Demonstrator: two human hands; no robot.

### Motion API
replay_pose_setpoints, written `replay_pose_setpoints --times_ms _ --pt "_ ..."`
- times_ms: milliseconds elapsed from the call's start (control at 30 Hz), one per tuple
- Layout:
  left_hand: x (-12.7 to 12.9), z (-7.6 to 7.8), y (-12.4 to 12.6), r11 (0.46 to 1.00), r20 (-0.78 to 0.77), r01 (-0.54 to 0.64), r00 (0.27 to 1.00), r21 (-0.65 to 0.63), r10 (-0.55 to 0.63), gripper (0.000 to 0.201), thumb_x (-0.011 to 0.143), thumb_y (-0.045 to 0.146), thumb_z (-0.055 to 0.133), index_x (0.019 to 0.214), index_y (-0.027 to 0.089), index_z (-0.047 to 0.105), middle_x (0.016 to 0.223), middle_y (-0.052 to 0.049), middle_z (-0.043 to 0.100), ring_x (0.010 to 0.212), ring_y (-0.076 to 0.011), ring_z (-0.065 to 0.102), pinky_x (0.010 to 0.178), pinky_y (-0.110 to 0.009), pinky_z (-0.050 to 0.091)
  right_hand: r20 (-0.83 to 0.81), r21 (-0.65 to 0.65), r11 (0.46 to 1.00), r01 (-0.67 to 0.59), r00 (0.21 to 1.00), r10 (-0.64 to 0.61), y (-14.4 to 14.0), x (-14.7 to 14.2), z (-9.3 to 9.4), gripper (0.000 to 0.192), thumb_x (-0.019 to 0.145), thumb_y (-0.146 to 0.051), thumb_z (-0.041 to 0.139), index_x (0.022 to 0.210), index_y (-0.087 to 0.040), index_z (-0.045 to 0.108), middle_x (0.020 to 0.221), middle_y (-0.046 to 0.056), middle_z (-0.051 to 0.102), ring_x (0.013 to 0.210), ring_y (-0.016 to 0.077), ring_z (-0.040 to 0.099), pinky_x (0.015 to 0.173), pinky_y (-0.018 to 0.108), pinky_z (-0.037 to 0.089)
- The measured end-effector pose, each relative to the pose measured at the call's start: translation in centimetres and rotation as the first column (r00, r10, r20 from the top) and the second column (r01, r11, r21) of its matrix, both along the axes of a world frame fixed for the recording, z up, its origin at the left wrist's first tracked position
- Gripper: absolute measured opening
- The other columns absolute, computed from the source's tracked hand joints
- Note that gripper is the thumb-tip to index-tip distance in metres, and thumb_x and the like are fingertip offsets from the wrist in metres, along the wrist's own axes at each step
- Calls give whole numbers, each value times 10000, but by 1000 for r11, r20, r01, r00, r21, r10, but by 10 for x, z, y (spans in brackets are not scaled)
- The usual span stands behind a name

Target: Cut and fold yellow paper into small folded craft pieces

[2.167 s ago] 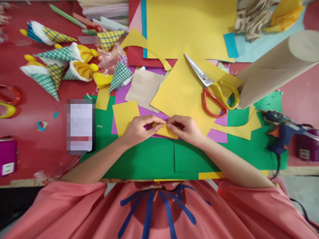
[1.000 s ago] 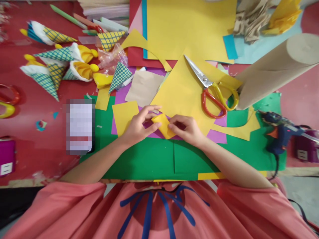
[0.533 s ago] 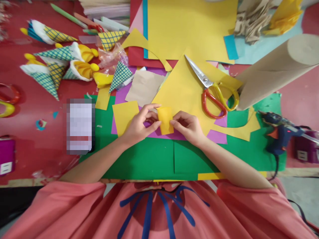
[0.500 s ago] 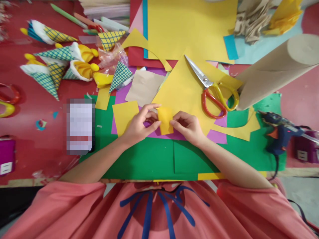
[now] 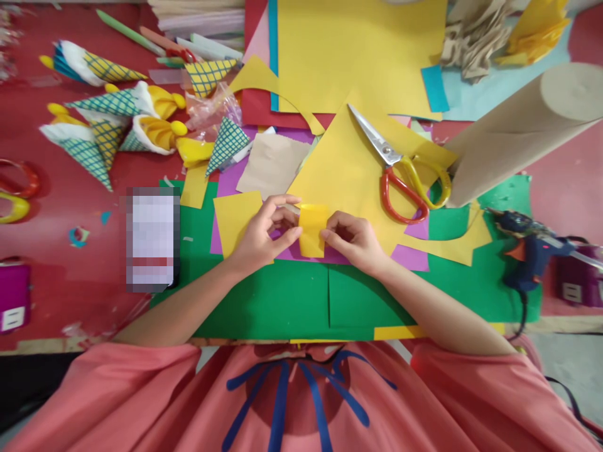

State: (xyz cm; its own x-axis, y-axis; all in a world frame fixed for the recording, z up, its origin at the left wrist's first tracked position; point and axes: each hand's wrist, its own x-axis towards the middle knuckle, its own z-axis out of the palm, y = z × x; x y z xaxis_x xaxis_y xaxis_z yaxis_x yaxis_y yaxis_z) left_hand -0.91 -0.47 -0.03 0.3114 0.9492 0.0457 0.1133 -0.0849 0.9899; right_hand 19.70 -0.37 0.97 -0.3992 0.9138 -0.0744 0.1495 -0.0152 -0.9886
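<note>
Squared up since a second ago, when it leaned like a diamond, the small yellow paper piece (image 5: 312, 232) now faces the head camera almost straight on. Half a second ago it had a slight lean; now its sides run nearly upright, and a bright band crosses it below the top edge. Both hands have shifted only a little.

Both forearms reach in from the near edge of the worktop (image 5: 70, 295), elbows wide, the hands facing each other with the paper between them. On the left hand (image 5: 266, 232) the index finger stretches to the paper's upper left corner and the thumb tip meets its left edge; the other fingers curl behind, and whether they clamp it cannot be told. With the right hand (image 5: 355, 242), curled thumb and finger are pinched together on the right edge.

Plain yellow and taller than wide, the piece shows a lighter upper part and a faint crease across its lower half. It sits near the middle of the worktop's near edge, over a purple sheet (image 5: 411, 257) on a green sheet (image 5: 264, 304); whether it touches the purple is unclear. Beyond it lies a larger yellow sheet (image 5: 339, 176) carrying scissors (image 5: 387, 152). Toward the worktop's near right corner lies a blue glue gun (image 5: 530, 260).
</note>
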Motion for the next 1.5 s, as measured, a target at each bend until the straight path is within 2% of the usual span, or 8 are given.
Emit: replay_pose_setpoints --times_ms 300,467,733,900,1033,1167,1300,1500 --pt "0 -1 0 1000 4 -13 1000 4 13 383 841 243 654 1192 217 500 734 33 586 677 -81 601 623 -174 488 -10 1 1000 -18 1000 18 -1 1 -1 197 842 -265 592 695 -181 492 567 -66 417 493 53 333 473 210 299" --pt "0 -1 2 999 6 -35 999 -10 35 372 839 270 659 1175 213 511 776 17 607 715 -81 615 645 -169 496 -5 16 999 -52 999 52 0 1 0 195 847 -250 585 691 -176 495 573 -61 436 497 52 347 466 208 288" --pt "-1 -2 1 997 39 -63 997 -36 64 352 827 249 673 1147 222 529 742 36 606 668 -71 609 638 -165 501 29 18 997 -77 997 76 0 2 0 192 847 -268 578 696 -175 505 570 -54 465 500 58 363 469 212 279" --pt "0 -1 4 994 67 -105 992 3 105 334 815 234 680 1120 208 547 779 25 632 736 -74 625 673 -161 506 59 39 994 -105 993 102 0 2 0 190 850 -267 572 699 -175 504 585 -46 488 515 63 389 489 215 298" --pt "0 -1 5 990 40 -142 989 6 141 322 810 256 681 1100 198 555 746 24 616 699 -82 613 653 -179 511 57 32 993 -111 992 109 0 2 1 196 853 -282 570 703 -179 501 585 -41 494 513 67 392 487 219 295" --pt "1 0 5 988 48 -154 987 -13 154 318 797 253 690 1081 195 559 726 30 611 667 -78 603 626 -175 508 57 19 993 -114 992 113 -1 2 1 197 854 -289 567 703 -182 497 582 -40 495 513 68 387 484 219 292" --pt "1 1 5 986 43 -168 985 -15 168 279 816 270 675 1065 193 576 786 5 639 742 -88 629 664 -177 518 63 37 992 -121 991 119 0 2 0 189 852 -273 565 704 -179 497 587 -37 497 522 69 401 495 217 304" --pt "0 1 3 983 47 -180 983 29 178 230 832 263 664 1046 202 605 788 7 643 730 -78 623 674 -170 516 77 37 989 -141 987 138 0 3 0 184 849 -263 569 704 -176 495 584 -45 487 519 63 389 493 215 298"
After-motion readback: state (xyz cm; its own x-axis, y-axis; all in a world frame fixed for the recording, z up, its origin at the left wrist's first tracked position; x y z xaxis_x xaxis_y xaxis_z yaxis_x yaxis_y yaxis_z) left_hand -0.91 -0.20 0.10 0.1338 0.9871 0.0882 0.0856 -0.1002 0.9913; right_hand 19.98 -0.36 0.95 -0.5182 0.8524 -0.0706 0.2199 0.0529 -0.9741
